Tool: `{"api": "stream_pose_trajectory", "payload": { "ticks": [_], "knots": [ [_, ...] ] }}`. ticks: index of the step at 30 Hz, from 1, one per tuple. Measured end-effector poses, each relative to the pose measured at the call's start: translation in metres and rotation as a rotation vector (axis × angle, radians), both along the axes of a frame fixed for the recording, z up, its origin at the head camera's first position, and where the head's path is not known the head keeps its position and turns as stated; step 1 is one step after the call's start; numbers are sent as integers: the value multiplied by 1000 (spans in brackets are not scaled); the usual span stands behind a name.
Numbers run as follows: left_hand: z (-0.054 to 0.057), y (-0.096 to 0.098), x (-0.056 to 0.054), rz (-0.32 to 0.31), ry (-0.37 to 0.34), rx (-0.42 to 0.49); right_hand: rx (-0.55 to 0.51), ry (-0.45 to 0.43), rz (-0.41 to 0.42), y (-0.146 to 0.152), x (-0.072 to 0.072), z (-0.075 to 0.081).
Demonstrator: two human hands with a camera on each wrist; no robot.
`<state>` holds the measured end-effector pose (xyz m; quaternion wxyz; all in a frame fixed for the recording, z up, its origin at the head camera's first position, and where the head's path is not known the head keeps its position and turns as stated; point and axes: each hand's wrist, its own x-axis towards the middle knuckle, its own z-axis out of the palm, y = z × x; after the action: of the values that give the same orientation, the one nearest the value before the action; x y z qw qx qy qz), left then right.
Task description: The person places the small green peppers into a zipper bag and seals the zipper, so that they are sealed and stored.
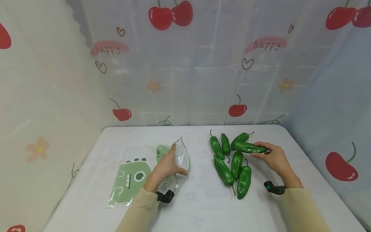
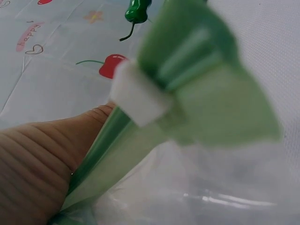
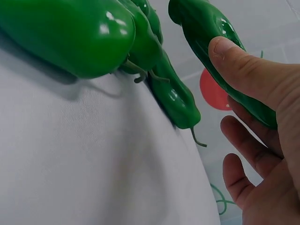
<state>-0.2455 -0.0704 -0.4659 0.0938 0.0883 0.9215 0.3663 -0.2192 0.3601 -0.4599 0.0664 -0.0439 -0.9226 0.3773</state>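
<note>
Okay, we see left hand spread wide on a clear bag, contents unclear; right hand pinching green pepper.

On the table: at the person's left, one flat bag; just right of it, a second bag, at the left hand; right of centre, six peppers, three behind, three before. At their right rear: a seventh pepper, in the right hand. Behind the table and at both sides: cloth.
</note>
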Motion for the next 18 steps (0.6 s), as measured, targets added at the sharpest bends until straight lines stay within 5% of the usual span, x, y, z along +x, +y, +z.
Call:
{"api": "stream_pose_trajectory", "payload": {
  "ticks": [18],
  "knots": [
    [1, 0, 0, 5, -6, 0, -1, 46, 30, -23, -3, 3]
  ]
}}
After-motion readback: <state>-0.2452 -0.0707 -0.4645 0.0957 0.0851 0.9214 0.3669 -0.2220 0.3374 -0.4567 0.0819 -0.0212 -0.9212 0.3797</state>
